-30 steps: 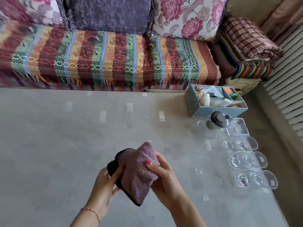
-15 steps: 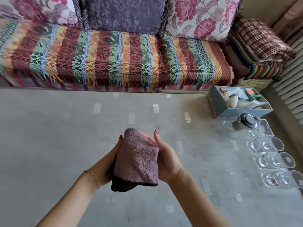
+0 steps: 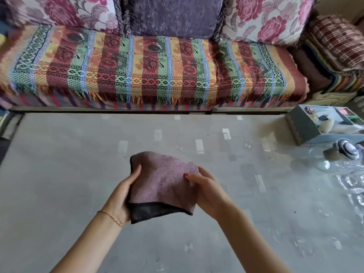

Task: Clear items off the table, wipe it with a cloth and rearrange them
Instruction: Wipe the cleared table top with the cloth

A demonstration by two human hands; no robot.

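Note:
A folded mauve cloth (image 3: 163,180) with a dark underside is held above the middle of the grey glass-topped table (image 3: 59,184). My left hand (image 3: 123,196) grips its left edge, thumb on top. My right hand (image 3: 206,191) holds the right edge, fingers laid over the fabric. At the table's far right stand a grey-blue organiser box (image 3: 301,125) with small items in it, a glass teapot (image 3: 334,154) with a dark lid, and blurred clear glasses (image 3: 354,186) near the right edge.
A sofa with a striped woven throw (image 3: 149,69) runs along the table's far side, with floral and purple cushions behind. Folded plaid blankets (image 3: 334,46) are stacked at the right end.
The view has swung left, so the box, teapot and glasses now sit at the frame's right edge. The cloth has been turned and spread flatter between both hands.

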